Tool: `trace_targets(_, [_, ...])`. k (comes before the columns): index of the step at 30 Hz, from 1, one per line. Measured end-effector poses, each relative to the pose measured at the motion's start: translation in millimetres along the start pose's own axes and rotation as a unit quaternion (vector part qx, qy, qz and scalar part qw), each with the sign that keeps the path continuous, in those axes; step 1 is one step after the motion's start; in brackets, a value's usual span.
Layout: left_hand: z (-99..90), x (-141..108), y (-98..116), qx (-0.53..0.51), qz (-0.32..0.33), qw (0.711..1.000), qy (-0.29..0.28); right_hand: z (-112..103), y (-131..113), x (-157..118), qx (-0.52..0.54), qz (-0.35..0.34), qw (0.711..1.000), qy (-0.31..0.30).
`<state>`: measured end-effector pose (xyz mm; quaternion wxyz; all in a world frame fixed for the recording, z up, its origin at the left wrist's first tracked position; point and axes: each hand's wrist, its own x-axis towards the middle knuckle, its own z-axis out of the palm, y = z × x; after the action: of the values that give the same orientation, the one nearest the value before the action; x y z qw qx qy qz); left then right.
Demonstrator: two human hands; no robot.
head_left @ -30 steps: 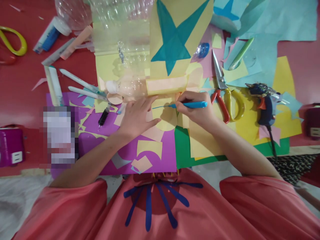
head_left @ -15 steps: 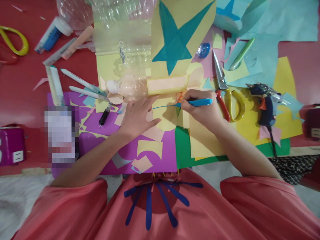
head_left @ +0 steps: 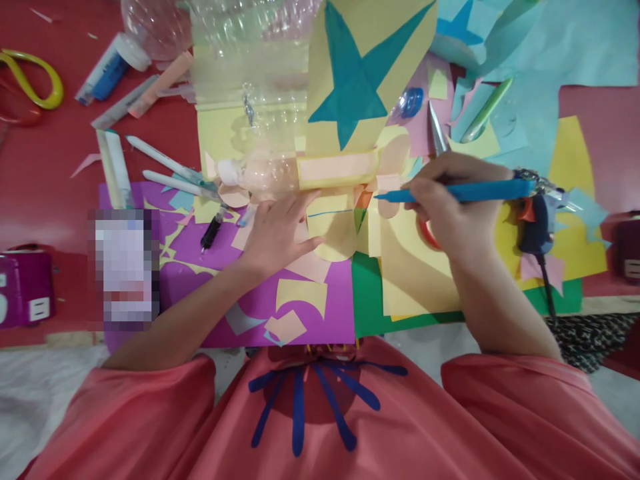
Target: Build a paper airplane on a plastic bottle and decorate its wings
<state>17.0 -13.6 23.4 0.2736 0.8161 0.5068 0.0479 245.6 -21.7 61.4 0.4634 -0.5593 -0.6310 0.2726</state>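
Note:
My left hand [head_left: 283, 230] lies with fingers spread on the left edge of a rounded yellow paper [head_left: 334, 233]. A thin blue line crosses that paper near its top. Between the fingers of my right hand [head_left: 453, 200] is a blue pen [head_left: 480, 192], its tip pointing left, raised off the line and to its right. Just above the rounded paper sits a yellow strip with a pale pink panel [head_left: 340, 168]. Beyond it stands a yellow paper with a teal star [head_left: 353, 83]. My right hand covers most of the scissors [head_left: 438, 130].
A glue gun [head_left: 537, 223] lies on yellow paper at the right. Clear plastic bottles [head_left: 270, 175], markers [head_left: 163, 157], a black pen [head_left: 213, 230] and paper scraps [head_left: 303, 298] are spread about. A phone-like object [head_left: 125, 267] is at the left, a green cutter [head_left: 487, 110] at the upper right.
My right hand has moved right with the blue pen, away from the rounded paper, and now covers the scissors' handles. The blue line reaches farther right. My left hand has stayed on the paper.

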Motion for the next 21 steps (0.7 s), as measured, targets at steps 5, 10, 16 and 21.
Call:
trace_targets(5, [0.5,0.5,0.6,-0.001,-0.004,1.0,-0.009,-6.7,7.3,-8.5,0.098,0.045,0.993,-0.057])
trace_targets(10, [0.7,0.9,0.1,0.002,-0.003,1.0,-0.009,6.1,30.1,-24.4,0.11,0.087,0.984,-0.113])
trace_targets(16, [-1.4,1.1,2.4,0.01,-0.008,1.0,-0.019,16.3,32.2,-23.7,0.093,0.103,0.986,-0.09])
trace_targets(21, [-0.8,1.0,2.2,0.015,-0.004,1.0,-0.016,17.3,32.7,-23.8,0.07,0.07,0.991,-0.087])
